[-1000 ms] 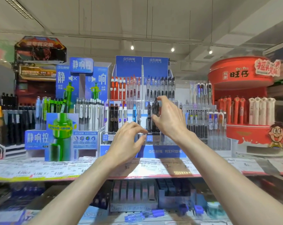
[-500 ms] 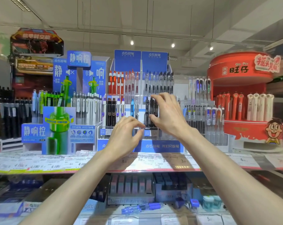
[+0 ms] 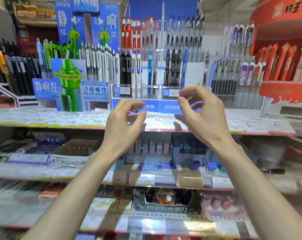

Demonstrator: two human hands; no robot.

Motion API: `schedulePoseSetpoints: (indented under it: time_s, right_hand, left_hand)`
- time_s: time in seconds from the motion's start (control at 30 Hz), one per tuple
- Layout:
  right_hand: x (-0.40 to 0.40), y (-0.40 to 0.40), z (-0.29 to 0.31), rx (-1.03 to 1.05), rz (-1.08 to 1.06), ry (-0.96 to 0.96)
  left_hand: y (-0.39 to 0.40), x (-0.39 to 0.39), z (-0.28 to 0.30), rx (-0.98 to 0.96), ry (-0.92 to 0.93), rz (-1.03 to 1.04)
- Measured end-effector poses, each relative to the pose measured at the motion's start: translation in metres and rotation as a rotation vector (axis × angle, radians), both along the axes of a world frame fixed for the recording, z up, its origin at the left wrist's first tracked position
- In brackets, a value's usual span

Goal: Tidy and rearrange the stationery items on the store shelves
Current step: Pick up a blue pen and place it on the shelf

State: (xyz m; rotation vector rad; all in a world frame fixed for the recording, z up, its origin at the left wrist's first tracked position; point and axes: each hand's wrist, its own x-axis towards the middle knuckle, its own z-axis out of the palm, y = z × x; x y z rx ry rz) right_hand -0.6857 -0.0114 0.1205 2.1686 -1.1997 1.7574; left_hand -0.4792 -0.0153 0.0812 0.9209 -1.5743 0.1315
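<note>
Left hand: fingers loosely curled, thumb and forefinger apart, nothing held. Right hand: fingers likewise curled and spread, thumb apart from forefinger, nothing held. Both hands hover side by side, clear of each other, in front of the upper shelf edge with its price labels. Directly behind the hands stands the clear pen display rack with a blue base strip; black pens stand upright in it above the right hand, red pens in the tier above. A blue-and-green pen stand sits to the left, a red display to the right. Lower shelves hold blurred boxed stock.
</note>
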Motion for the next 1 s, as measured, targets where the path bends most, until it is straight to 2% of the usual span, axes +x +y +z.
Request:
schedulePoseSetpoints:
  time_s: [0.07,0.23,0.33,0.43,0.53,0.7,0.77,1.0]
  right_hand:
    - [-0.001,0.008,-0.029,0.09,0.071,-0.035]
    - [-0.008,0.016,-0.091,0.211,0.16,-0.005]
    - [-0.013,0.008,-0.115,0.225,0.155,0.042]
    - [-0.02,-0.009,-0.135,0.327,0.117,0.071]
    - [-0.03,-0.026,-0.147,0.423,0.019,0.224]
    - [-0.031,-0.05,-0.137,0.527,-0.095,0.651]
    - [-0.027,-0.058,-0.131,0.54,-0.116,0.763]
    - [-0.017,-0.076,-0.118,0.714,-0.062,0.864]
  left_hand:
    - [0.014,0.002,-0.022,-0.012,0.047,0.013]
    - [0.023,0.009,-0.079,-0.046,-0.004,0.095]
    - [0.012,0.013,-0.11,0.089,-0.018,0.073]
    - [0.0,0.015,-0.131,0.236,-0.055,0.079]
    - [-0.011,0.016,-0.142,0.331,-0.179,0.1]
    - [-0.029,0.019,-0.142,0.389,-0.437,0.116]
    - [-0.033,0.02,-0.14,0.419,-0.504,0.122]
    - [-0.036,0.018,-0.132,0.533,-0.595,0.133]
